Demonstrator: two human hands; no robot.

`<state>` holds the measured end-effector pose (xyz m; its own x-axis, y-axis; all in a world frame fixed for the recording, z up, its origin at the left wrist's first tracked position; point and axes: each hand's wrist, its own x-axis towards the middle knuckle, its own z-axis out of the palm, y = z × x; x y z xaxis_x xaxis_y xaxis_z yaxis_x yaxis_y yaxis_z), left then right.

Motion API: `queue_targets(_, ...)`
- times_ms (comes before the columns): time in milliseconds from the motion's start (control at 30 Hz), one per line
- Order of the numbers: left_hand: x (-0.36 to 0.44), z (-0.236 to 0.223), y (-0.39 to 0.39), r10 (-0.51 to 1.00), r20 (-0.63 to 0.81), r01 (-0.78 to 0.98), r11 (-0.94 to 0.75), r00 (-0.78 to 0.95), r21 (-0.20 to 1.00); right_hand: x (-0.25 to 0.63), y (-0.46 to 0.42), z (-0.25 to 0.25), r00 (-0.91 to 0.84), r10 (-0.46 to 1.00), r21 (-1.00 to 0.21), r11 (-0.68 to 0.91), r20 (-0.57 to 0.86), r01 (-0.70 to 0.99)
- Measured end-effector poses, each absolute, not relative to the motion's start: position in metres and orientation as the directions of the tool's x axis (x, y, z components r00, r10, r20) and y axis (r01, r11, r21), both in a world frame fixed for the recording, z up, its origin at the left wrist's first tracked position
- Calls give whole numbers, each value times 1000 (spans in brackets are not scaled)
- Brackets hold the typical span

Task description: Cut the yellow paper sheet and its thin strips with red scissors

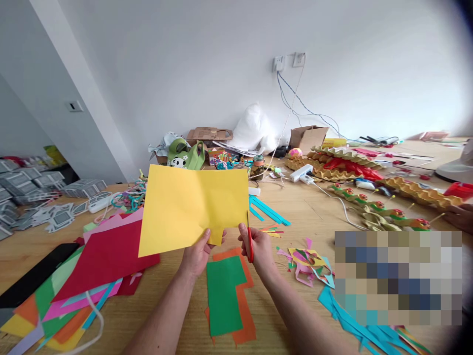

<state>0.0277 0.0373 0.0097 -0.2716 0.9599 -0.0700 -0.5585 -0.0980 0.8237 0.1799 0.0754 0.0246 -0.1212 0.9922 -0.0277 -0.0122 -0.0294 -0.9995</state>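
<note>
A yellow sheet of paper [181, 207] is held up above the table, with a rectangular notch along its lower right edge. My left hand [198, 251] pinches it at the bottom, thumb in front. My right hand [257, 245] grips red-handled scissors [250, 245], their blades pointing upward at the sheet's right edge. Whether the blades are parted I cannot tell. Beneath my hands, a green paper piece [224, 296] with a stepped outline lies on top of orange paper [247, 323].
Coloured sheets [107, 256] pile up at left beside a black flat object [39, 271]. Paper scraps [306, 261] and blue strips [354, 315] lie at right. A power strip [301, 172] with a white cable sits farther back. Another person's hand [460, 215] shows at the right edge.
</note>
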Motion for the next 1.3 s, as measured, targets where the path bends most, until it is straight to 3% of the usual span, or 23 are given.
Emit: queue_targets(1300, 35, 17, 34, 966, -59, -553, -94, -253, 828, 184, 86, 18, -110, 994, -1000, 7, 6, 13)
